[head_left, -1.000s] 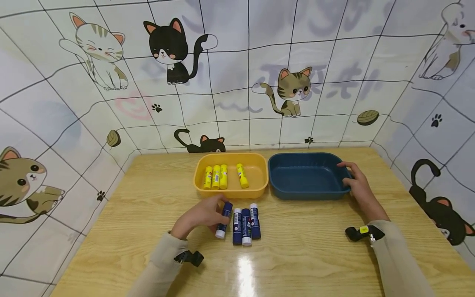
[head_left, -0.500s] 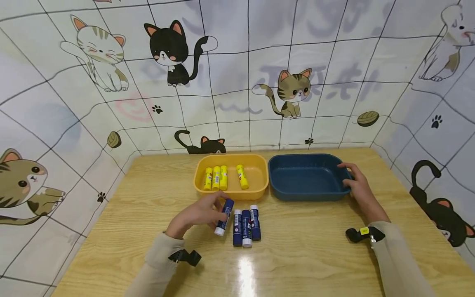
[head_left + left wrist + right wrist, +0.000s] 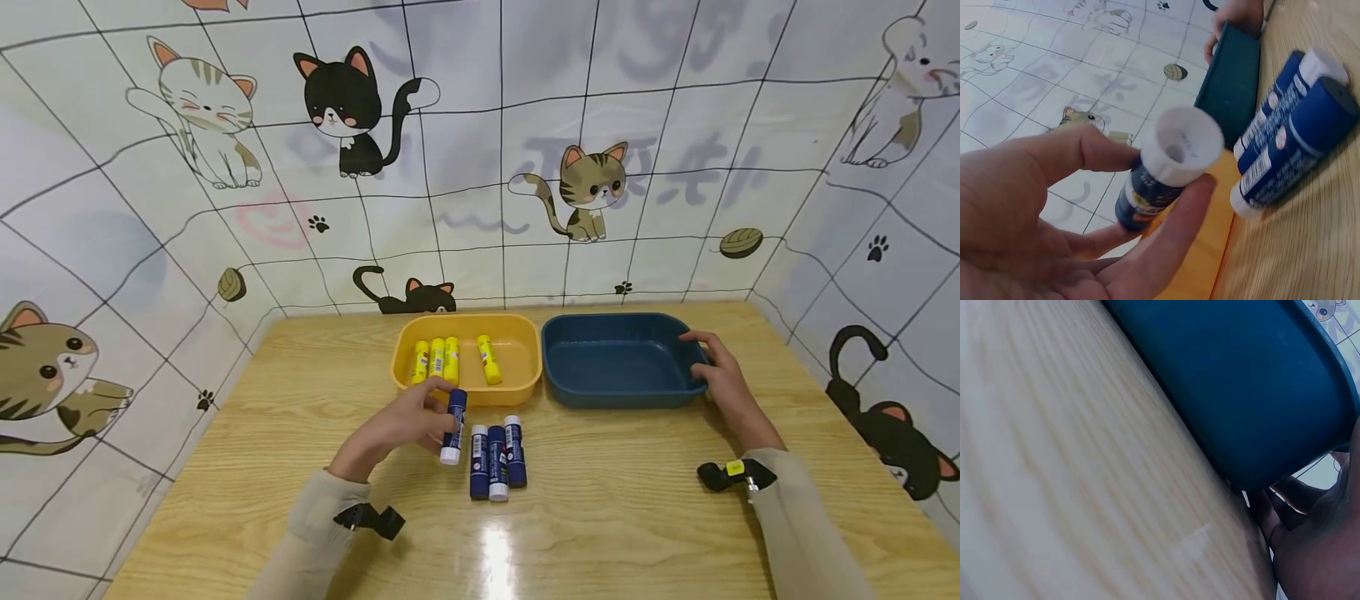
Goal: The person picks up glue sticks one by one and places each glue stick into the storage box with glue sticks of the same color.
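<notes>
"What's held?"
"Your left hand (image 3: pixel 405 421), lower centre, pinches a stick (image 3: pixel 457 408): probably light, stiff, slightly slippery; hold it mid-barrel."
"And to the right?"
"The tub (image 3: pixel 622 397), right of centre, gripped by your right hand (image 3: pixel 727 387)."

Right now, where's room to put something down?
The table is bare between the three glue sticks and the right sleeve, and left of the yellow tray. The blue tray is bare inside, too. It's crowded near the yellow tray's front, where the left hand holds another glue stick.
</notes>
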Demonstrator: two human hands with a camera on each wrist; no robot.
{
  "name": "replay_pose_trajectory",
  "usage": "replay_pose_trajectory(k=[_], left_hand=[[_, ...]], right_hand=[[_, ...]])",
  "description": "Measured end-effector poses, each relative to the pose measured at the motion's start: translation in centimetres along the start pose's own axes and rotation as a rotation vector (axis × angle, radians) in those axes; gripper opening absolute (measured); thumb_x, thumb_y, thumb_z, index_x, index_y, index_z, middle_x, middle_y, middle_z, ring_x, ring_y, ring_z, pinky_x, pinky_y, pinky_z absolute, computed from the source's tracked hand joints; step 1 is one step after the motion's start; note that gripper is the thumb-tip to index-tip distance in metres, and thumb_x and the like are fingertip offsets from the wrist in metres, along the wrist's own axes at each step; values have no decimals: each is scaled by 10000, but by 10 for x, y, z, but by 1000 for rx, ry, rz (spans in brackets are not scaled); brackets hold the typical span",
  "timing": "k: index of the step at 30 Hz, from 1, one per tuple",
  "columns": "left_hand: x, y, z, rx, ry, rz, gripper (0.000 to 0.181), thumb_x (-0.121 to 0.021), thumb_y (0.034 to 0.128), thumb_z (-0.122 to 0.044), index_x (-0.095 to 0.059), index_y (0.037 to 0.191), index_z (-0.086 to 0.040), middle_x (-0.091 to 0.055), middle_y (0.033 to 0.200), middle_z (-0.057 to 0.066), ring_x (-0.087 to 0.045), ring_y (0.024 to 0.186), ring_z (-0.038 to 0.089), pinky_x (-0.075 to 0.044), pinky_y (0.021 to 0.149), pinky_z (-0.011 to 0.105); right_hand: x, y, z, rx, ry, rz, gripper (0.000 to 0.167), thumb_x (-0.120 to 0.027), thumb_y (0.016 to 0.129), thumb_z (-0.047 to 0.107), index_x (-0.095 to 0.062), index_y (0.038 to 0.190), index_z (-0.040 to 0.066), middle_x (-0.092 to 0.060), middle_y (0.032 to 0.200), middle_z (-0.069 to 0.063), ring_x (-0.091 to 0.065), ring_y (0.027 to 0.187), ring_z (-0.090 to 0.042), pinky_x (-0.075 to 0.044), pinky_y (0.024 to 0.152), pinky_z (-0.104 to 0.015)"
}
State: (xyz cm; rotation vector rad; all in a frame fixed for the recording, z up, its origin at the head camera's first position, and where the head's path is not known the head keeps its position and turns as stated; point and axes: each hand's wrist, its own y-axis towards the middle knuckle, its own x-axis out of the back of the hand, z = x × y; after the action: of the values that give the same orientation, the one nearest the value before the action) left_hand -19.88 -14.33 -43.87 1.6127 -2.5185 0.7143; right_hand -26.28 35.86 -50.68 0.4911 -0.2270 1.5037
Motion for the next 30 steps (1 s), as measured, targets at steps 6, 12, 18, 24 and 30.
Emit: replay_pose_trajectory(k=[6, 12, 18, 24, 30], left_hand=[[-4, 0, -3, 15, -83, -45, 641, -744, 923, -132, -423, 1478, -109, -614, 1181, 214, -708, 850, 262, -666, 727, 398], [-12, 2, -5, -2, -199, -64, 640, -736, 939, -112, -429, 1500, -111, -612, 1258, 224, -696, 861, 242, -665, 769, 411], [-20, 10, -17, -30, -244, -72, 670, -748, 937, -179, -414, 1518, -151, -595, 1281, 207, -694, 888, 237, -658, 841, 409], [-28, 26, -39, -55, -230, -63, 662, -753, 944, -173, -413, 1510, -138, -603, 1301, 212, -723, 922, 253, -650, 871, 453], [-35, 50, -64, -73, -195, -32, 675, -759, 941, -178, -403, 1512, -122, -609, 1306, 201, -744, 922, 263, -655, 850, 428]], right_hand=[[0, 0, 1, 7, 2, 4, 587, -414, 926, -82, -407, 1497, 59, -340, 1560, -371, -436, 1083, -295, -373, 693, -221], [-2, 0, -1, 3, 8, 1, 599, -425, 913, -91, -413, 1491, 63, -336, 1563, -371, -451, 1135, -317, -397, 706, -190], [-2, 0, 1, 13, 12, -2, 587, -420, 923, -76, -427, 1489, 80, -321, 1580, -345, -435, 1119, -254, -381, 715, -203], [-3, 1, 1, 13, 12, 5, 576, -414, 937, -59, -421, 1495, 86, -326, 1577, -341, -435, 1119, -264, -384, 725, -203], [-1, -2, 1, -2, 12, 3, 579, -409, 942, -60, -410, 1503, 81, -295, 1607, -347, -430, 1175, -286, -378, 733, -205]])
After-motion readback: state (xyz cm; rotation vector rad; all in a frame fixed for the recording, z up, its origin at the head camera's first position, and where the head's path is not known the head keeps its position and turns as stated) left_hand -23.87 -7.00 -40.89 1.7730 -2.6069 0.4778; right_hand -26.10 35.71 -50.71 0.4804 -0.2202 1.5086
